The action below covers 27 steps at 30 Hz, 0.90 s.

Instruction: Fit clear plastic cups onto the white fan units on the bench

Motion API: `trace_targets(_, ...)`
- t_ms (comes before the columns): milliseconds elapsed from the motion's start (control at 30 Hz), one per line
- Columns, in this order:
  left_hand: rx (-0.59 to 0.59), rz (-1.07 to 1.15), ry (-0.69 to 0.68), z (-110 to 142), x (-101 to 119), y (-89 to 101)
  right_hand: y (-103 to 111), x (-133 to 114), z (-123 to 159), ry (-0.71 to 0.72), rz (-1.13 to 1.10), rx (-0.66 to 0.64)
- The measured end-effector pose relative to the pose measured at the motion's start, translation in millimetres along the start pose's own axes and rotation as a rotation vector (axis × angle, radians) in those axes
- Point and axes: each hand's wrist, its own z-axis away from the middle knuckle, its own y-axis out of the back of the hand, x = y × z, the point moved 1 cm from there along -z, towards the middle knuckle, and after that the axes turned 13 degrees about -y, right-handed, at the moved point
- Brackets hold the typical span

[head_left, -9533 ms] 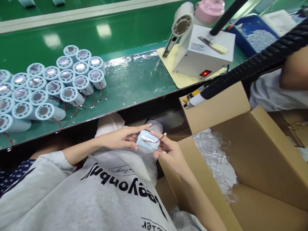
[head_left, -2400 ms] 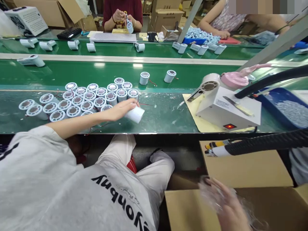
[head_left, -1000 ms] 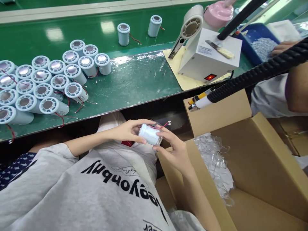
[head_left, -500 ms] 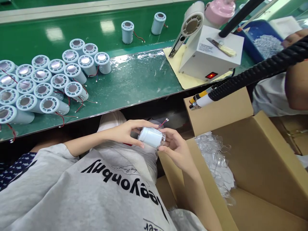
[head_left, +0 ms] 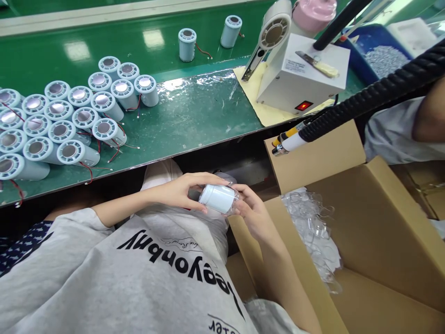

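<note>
- With our left hand (head_left: pixel 189 191) we pinch the left end of a pale blue cylinder (head_left: pixel 216 198), thumb below and fingers along the top.
- Our right hand (head_left: pixel 255 211) has its fingers curled round the other end, gripping the clear plastic cover (head_left: pixel 235 204) that surrounds the cylinder; we cannot tell how firmly.
- We have this cylinder lying on its side over our lap, off the bench (head_left: pixel 205 113) and out beyond its front edge.
- Towards the bench's left end we see a cluster of upright cylinders (head_left: pixel 61 131) with thin red wires, some near the front edge.
- Past the back edge, two more cylinders (head_left: pixel 187 45) stand apart on the green belt (head_left: pixel 114 41).
- Towards the right end we see a white machine (head_left: pixel 299 88) with a lit red switch (head_left: pixel 303 105).
- Near our right forearm, an open carton (head_left: pixel 295 260) contains clear plastic pieces (head_left: pixel 314 232).
</note>
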Motion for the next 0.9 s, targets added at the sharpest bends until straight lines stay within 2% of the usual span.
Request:
trace_targets(133,-0.008,-0.016,-0.001,-0.6,1.2,-0.7,-1.6,1.6,-0.8,-0.076,-0.025,0.014)
trace_targets(567,-0.028,-0.108,-0.127,1.0,3.7,-0.8,-19.6,-1.9,-2.7,-0.273,-0.139,-0.103)
trace_targets(633,-0.017,-0.106,-0.096,1.0,5.6,-2.5,-17.9,-0.4,-2.5,-0.322,-0.135,-0.138)
trace_targets(733,0.011,-0.082,0.020,0.4,10.6,-6.3,-14.0,4.4,-1.3,-0.373,-0.078,-0.209)
trace_targets(800,0.043,-0.041,0.093,0.1,14.1,-8.5,-10.5,8.7,-0.1,-0.283,0.007,-0.179)
trace_targets(833,0.061,-0.013,0.123,0.2,15.4,-9.4,-8.4,10.4,0.5,-0.175,0.063,-0.116)
trace_targets(900,0.093,0.044,0.169,0.8,16.7,-10.2,-4.0,12.4,2.3,0.128,0.217,0.060)
